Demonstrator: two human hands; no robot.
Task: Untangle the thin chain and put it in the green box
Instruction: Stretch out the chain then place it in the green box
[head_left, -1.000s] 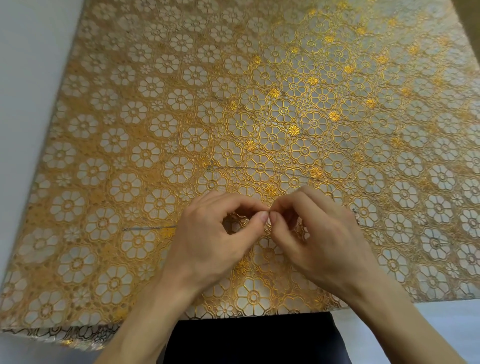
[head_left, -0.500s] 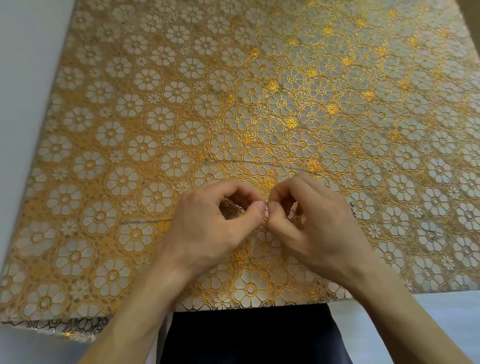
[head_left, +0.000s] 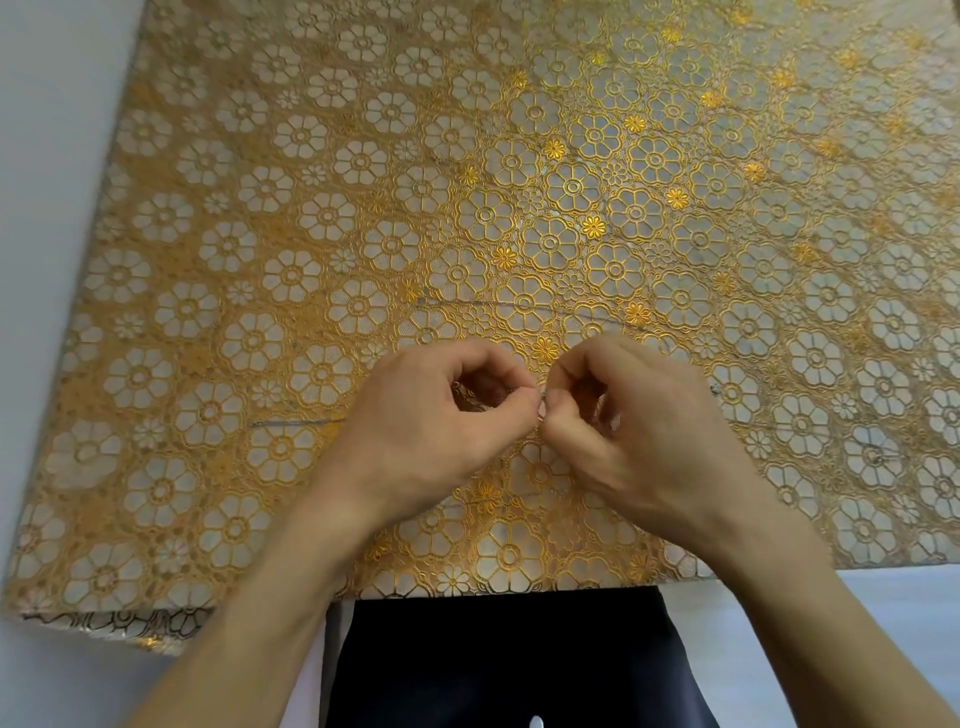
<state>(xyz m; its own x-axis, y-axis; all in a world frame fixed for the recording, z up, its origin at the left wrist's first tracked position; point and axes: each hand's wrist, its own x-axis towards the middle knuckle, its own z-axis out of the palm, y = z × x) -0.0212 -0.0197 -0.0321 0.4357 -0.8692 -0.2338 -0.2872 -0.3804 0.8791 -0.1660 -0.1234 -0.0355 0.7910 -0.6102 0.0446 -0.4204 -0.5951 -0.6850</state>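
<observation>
My left hand (head_left: 431, 431) is curled up. Its thumb and first finger pinch the thin silver metal chain (head_left: 298, 422). My right hand (head_left: 644, 431) is curled too. It pinches the same chain just beside my left hand, so the fingertips of both hands almost touch. One piece of the chain lies flat on the gold flower-pattern tablecloth (head_left: 208, 234) and sticks out to the left of my left hand. Another piece curves across the cloth just past my left hand, farther from me.
</observation>
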